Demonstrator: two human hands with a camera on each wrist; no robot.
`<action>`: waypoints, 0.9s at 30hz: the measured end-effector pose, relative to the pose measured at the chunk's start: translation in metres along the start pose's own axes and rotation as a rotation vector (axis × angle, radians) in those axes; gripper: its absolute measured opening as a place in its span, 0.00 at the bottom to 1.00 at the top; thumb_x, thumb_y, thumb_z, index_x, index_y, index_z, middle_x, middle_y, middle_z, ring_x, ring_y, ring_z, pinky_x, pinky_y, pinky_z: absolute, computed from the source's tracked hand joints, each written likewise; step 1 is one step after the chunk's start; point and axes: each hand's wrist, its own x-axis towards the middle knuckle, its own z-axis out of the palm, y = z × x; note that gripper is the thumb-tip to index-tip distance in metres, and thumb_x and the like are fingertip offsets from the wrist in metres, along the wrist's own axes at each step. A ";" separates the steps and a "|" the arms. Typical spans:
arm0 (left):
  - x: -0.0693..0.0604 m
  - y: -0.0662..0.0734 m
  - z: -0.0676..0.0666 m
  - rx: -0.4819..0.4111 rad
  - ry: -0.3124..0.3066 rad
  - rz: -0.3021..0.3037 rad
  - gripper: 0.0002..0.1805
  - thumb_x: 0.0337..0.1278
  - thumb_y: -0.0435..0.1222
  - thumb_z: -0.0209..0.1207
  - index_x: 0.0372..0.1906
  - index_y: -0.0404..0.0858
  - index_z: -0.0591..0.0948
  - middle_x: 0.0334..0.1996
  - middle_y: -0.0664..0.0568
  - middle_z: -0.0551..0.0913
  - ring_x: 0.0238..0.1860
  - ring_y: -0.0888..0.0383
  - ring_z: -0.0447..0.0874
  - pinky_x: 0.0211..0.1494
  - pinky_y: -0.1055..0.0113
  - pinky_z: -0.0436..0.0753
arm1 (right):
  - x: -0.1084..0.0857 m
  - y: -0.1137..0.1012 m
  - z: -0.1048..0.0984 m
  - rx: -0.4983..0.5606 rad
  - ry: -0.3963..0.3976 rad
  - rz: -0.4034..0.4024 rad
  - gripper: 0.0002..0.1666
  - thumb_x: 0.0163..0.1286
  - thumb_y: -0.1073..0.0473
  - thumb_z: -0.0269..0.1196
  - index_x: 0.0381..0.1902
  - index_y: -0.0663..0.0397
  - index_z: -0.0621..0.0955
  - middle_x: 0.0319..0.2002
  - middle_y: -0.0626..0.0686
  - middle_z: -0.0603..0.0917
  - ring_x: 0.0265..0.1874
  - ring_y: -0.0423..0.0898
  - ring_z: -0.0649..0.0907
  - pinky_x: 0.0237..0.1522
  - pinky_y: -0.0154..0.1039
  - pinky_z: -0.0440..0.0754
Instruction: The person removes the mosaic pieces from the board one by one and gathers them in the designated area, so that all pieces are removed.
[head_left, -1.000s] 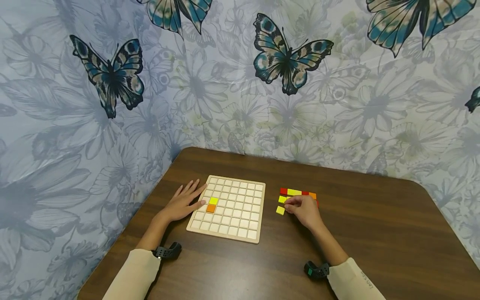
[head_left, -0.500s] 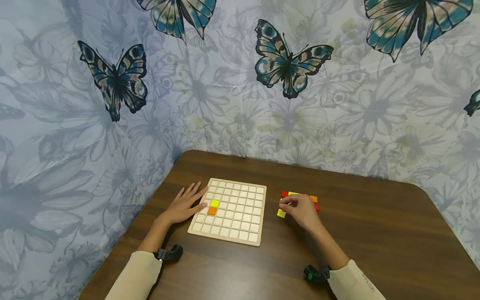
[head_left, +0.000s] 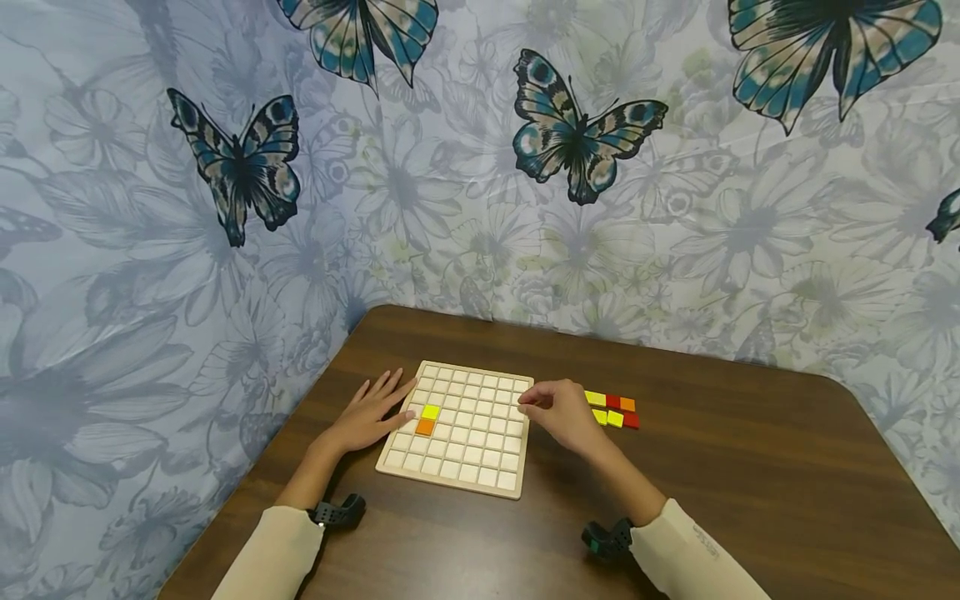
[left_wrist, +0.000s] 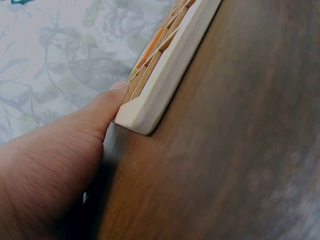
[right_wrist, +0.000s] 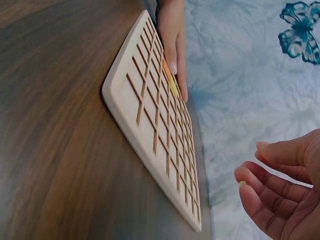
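A square wooden board (head_left: 450, 479) divided into pale cells lies on the table, with one yellow tile (head_left: 431, 412) and one orange tile (head_left: 424, 427) among its cells. My left hand (head_left: 363, 422) rests at the board's left edge with fingers spread, and in the left wrist view its thumb (left_wrist: 107, 105) touches the rim. Over the board's right edge is my right hand (head_left: 561, 412), thumb and fingertips close together. In the right wrist view these fingers (right_wrist: 270, 200) are bent above the board, and I see no tile; whether they pinch something I cannot tell.
Several yellow, red and orange tiles (head_left: 612, 401) lie in rows on the brown table (head_left: 712, 433) right of the board, partly hidden by the right hand. A wall covering with butterflies (head_left: 588, 125) stands behind the table's far edge.
My right hand has moved left from the loose tiles to the board's right edge. The left hand stays at the board's left side. The head view has shifted slightly.
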 end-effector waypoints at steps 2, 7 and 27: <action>0.000 0.001 0.000 -0.003 0.000 -0.001 0.39 0.75 0.57 0.51 0.82 0.49 0.55 0.82 0.42 0.46 0.81 0.41 0.37 0.77 0.37 0.33 | 0.003 -0.005 0.005 -0.021 -0.010 -0.016 0.03 0.64 0.65 0.72 0.36 0.57 0.91 0.31 0.47 0.89 0.26 0.42 0.84 0.28 0.33 0.82; 0.000 0.001 -0.001 -0.003 0.000 0.001 0.39 0.75 0.57 0.51 0.82 0.49 0.55 0.81 0.41 0.46 0.81 0.40 0.38 0.77 0.36 0.34 | 0.011 -0.014 0.017 -0.030 -0.049 -0.038 0.03 0.64 0.64 0.72 0.36 0.56 0.91 0.32 0.48 0.89 0.25 0.44 0.83 0.25 0.34 0.81; -0.001 0.001 0.000 -0.004 0.004 0.000 0.39 0.75 0.55 0.52 0.82 0.48 0.56 0.81 0.41 0.46 0.81 0.38 0.38 0.77 0.35 0.34 | 0.035 -0.018 0.082 -0.104 -0.135 -0.109 0.02 0.66 0.63 0.71 0.35 0.55 0.90 0.30 0.46 0.89 0.25 0.38 0.81 0.30 0.33 0.80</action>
